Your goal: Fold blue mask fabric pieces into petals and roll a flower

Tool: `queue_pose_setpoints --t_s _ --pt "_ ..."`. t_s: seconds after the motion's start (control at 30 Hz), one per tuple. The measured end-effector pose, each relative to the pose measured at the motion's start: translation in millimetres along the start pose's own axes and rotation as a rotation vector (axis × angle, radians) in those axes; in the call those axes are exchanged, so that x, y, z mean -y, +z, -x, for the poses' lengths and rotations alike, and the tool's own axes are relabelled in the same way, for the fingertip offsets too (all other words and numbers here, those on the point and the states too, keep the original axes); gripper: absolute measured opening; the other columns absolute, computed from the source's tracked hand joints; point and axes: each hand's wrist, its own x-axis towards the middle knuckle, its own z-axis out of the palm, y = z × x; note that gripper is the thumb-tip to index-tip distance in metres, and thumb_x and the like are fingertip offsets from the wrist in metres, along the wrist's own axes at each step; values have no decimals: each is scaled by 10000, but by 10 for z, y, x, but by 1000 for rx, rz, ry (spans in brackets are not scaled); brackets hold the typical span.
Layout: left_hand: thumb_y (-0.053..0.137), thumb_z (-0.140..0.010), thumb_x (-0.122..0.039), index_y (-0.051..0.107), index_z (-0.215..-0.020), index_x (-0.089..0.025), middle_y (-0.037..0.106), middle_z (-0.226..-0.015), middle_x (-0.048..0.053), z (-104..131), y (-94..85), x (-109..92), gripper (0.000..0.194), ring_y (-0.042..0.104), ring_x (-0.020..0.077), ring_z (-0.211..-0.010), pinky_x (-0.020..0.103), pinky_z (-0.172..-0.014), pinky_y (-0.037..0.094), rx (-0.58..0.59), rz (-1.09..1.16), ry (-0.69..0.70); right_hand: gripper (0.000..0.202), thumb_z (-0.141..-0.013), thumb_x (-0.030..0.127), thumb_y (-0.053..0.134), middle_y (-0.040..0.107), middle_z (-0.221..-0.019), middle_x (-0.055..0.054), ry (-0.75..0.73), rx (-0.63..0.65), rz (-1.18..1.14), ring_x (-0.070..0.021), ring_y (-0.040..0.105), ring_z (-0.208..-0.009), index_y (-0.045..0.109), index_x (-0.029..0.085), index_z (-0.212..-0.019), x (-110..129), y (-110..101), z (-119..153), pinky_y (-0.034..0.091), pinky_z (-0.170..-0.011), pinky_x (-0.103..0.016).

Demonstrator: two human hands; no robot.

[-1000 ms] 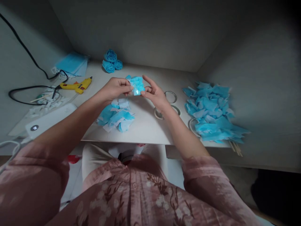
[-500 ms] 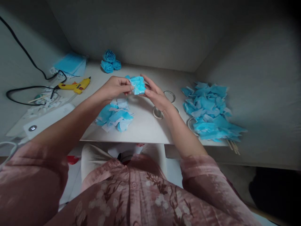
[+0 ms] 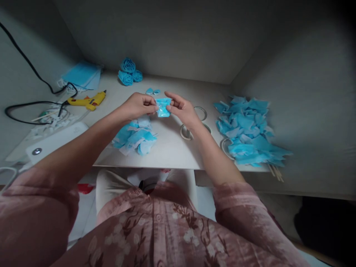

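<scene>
Two hands holding one blue piece between them

From where I'm standing, the person is holding a small folded blue piece (image 3: 163,112) up over the pale surface (image 3: 175,155), squarely between both hands. The left hand (image 3: 141,104) is clamping its left edge between thumb and fingers. The right hand (image 3: 182,109) is gripping its right edge with the thumb in front, while the index finger is standing apart above; the remaining fingers are partly hiding. So the piece is lying to the right of the left fingers and to the left of the right ones, and neither hand is nearer. It is looking almost square, so I cannot name its long axis; its upper edge is running crosswise from hand to hand.

Just beyond, two small blue petals (image 3: 150,91) are lying on the surface. A heap of blue and white scraps (image 3: 143,137) is sitting near the left wrist. I am finding no readable brand or label; a round display is showing on the white box (image 3: 61,139), its mark too small to read.
</scene>
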Motion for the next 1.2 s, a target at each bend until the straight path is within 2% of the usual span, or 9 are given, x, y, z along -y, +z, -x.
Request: queue_pose_setpoints --t_s 0.13,0.27,0.37,0.53,0.67,0.8,0.93,1.1,1.2 --pt "725 -723 -289 645 -650 -165 609 -608 -8 -34 -36 59 165 514 102 -581 225 -584 398 10 -21 15 718 -887 616 689 716 -1142 -67 -45 48 29 -235 673 -1134 552 221 -1471 -21 -51 -10 565 -995 -408" --pt "716 -729 -317 653 -662 -160 635 -628 2 -22 -19 54 182 528 105 -603 225 -604 428 43 -37 35 785 -886 644 679 714 -1168 -77 -72 51 69 -246 678 -1136 486 228 -1524 -96 -41 -40 583 -972 -399" --pt "690 -770 -355 696 -694 -154 680 -694 24 -5 -30 43 216 534 103 -624 233 -631 444 73 -32 56 803 -866 677 681 724 -1108 -73 -67 19 86 -245 694 -1069 506 227 -1507 -143 -30 -58 601 -919 -384" --pt "752 -734 -390 727 -818 -153 664 -706 11 -44 -34 86 254 516 100 -607 235 -599 410 4 86 35 800 -846 684 689 717 -1034 -58 -81 14 94 -225 692 -967 524 227 -1482 -141 -7 -45 594 -859 -368" --pt "760 -720 -390 659 -702 -164 600 -624 -9 -105 2 105 248 504 98 -591 229 -591 394 -1 19 51 765 -862 669 672 714 -1048 -59 -78 14 108 -229 687 -984 536 228 -1473 -136 5 -35 589 -870 -377" --pt "745 -726 -400 651 -689 -168 589 -604 -17 -126 -15 103 253 487 88 -575 215 -570 374 0 0 77 682 -904 650 627 715 -1076 -54 -51 -6 94 -224 681 -1033 575 233 -1441 -98 -22 -27 578 -943 -402" --pt "737 -726 -365 652 -674 -164 580 -594 -22 -117 -2 97 224 479 87 -567 226 -567 360 9 -8 55 630 -930 632 615 720 -1138 -55 -50 -27 51 -214 672 -1081 586 247 -1429 -39 -17 -9 570 -986 -408" --pt "715 -731 -263 670 -674 -163 583 -581 -31 -98 51 60 123 467 90 -580 246 -599 368 44 -17 20 686 -895 631 685 735 -1072 -61 -80 -32 60 -215 694 -1012 583 222 -1436 -76 12 -17 596 -921 -386" --pt "709 -745 -236 668 -683 -153 579 -588 -32 -79 25 40 111 468 85 -576 242 -587 347 38 -5 10 662 -931 643 632 739 -1129 -76 -91 -42 47 -224 694 -1069 580 221 -1438 -102 -1 -27 589 -971 -410"
